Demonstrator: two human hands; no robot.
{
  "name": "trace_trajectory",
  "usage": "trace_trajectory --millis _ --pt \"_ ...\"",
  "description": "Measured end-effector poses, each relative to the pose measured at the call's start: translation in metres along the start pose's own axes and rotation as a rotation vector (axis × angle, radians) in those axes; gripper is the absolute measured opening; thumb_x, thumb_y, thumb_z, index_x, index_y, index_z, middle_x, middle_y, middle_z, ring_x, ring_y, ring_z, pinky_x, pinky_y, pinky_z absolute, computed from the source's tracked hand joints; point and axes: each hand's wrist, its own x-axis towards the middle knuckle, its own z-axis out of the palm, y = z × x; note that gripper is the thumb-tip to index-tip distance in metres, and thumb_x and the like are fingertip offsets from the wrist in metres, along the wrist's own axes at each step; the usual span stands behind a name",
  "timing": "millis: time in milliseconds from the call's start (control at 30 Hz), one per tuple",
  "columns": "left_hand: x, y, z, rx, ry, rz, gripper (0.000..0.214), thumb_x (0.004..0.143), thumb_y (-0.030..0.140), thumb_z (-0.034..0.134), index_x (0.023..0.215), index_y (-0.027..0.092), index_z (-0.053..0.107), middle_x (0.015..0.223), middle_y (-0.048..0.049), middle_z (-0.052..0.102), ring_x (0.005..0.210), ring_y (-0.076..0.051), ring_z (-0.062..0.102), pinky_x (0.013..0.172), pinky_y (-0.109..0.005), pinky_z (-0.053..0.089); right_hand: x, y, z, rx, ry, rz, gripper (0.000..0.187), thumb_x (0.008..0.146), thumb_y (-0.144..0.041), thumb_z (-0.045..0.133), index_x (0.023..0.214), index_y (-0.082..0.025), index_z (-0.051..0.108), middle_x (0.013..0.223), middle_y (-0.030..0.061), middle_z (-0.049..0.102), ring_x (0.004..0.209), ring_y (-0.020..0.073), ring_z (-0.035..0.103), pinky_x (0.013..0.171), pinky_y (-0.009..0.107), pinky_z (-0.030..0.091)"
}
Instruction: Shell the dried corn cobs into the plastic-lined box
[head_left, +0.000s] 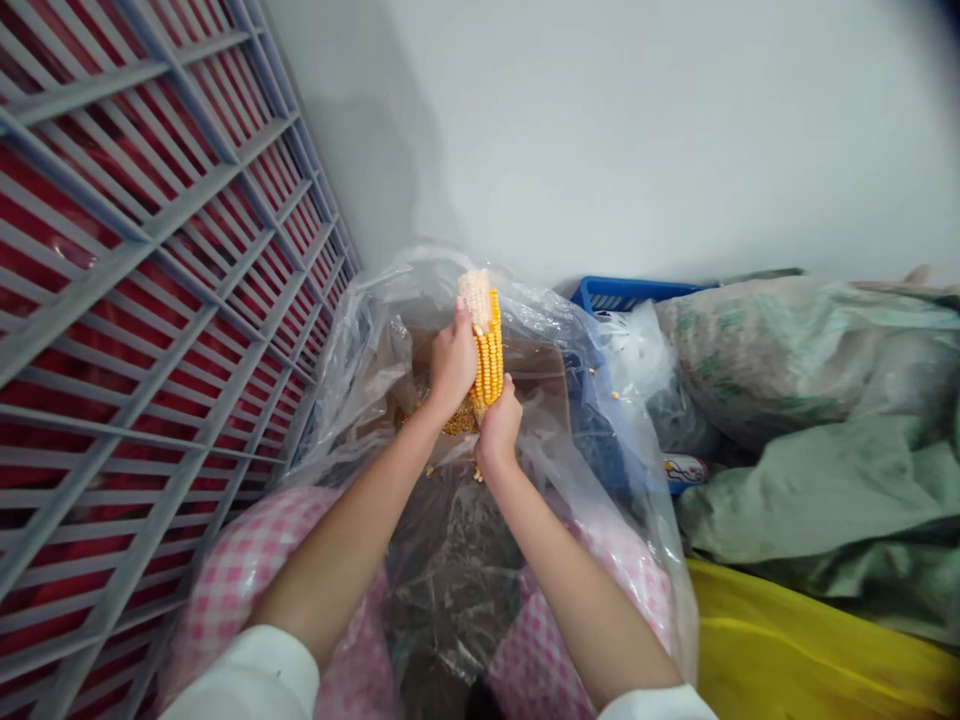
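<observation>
My right hand [500, 428] is closed around the lower end of an ear of corn [489, 368], covered in yellow kernels and held upright, tilted slightly. My left hand [453, 362] grips a pale, stripped corn cob [473, 295], thumb along it, pressed against the upper left side of the ear. The left palm hides the cob's lower part. Under both hands, loose corn kernels [459, 418] lie in a clear plastic bag [360, 345] spread open over a brown cardboard piece [536, 375]. A few kernels cling to the plastic nearer me.
Along the left rises a grey slatted plastic crate [199, 225] with red behind it. To the right are a blue basket [622, 290], a stuffed sack [757, 350], green cloth [817, 490] and a yellow bag [810, 640]. A white wall [637, 130] stands behind. Pink checked fabric [277, 560] covers my legs.
</observation>
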Motion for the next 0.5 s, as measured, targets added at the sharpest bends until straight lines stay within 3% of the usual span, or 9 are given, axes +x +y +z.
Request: trace_trajectory --millis 167,367,500 --pt "0.004 -0.011 0.0 0.036 0.046 0.013 0.065 0.08 0.062 0.013 0.051 0.018 0.051 0.051 -0.0057 0.054 0.055 -0.017 0.054 0.056 -0.028 0.041 -0.006 0.002 0.0 0.081 -0.008 0.063 0.029 0.078 -0.039 0.037 0.062 -0.018 0.047 0.048 -0.0047 0.047 0.039 0.0073 0.042 0.035 0.018 0.032" --pt "0.019 -0.027 -0.001 -0.086 -0.098 -0.026 0.063 0.082 0.058 0.016 0.064 0.017 0.06 0.058 -0.0061 0.059 0.057 -0.015 0.056 0.056 -0.027 0.042 -0.006 -0.002 -0.002 0.119 0.019 0.211 0.027 0.079 -0.038 0.037 0.064 -0.018 0.047 0.044 -0.0068 0.044 0.031 0.0068 0.035 0.029 0.019 0.027" --pt "0.025 -0.028 -0.005 -0.13 0.026 -0.088 0.059 0.081 0.059 0.019 0.077 0.016 0.059 0.072 -0.0074 0.064 0.063 -0.014 0.059 0.054 -0.025 0.042 -0.001 -0.008 -0.001 0.076 0.071 0.191 0.031 0.079 -0.042 0.037 0.063 -0.018 0.049 0.047 -0.005 0.046 0.034 0.0079 0.039 0.031 0.02 0.028"
